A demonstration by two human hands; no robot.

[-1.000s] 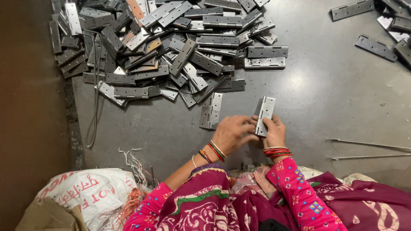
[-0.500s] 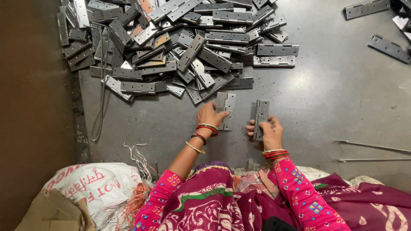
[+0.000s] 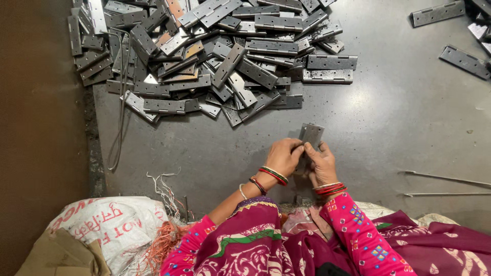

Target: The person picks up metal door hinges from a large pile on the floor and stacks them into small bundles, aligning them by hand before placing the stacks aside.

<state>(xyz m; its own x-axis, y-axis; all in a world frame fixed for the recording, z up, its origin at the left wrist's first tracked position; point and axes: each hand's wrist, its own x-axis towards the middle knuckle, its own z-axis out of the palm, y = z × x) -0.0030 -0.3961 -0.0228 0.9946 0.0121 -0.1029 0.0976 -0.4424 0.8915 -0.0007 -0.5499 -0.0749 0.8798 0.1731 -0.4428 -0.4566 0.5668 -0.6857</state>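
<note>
A dull grey metal work surface fills most of the view, with a brown floor strip along its left edge. Near the middle of the lower half, both hands meet over the surface: the left hand and the right hand are closed together on a grey metal hinge piece, which stands up between the fingertips with its upper end poking out above them, tilted slightly to the right. Red and gold bangles ring both wrists, and bright pink patterned sleeves lead back to the bottom edge. Well above the hands lies a big heap of hinge leaves, flat grey plates piled at all angles, a few with a rusty orange tint. A thin wire loop hangs down across the heap's left side. A few loose hinge plates lie at the upper right corner. Two thin metal rods rest on the surface to the right of the hands. At the lower left sits a white printed sack with frayed orange threads beside it.
</note>
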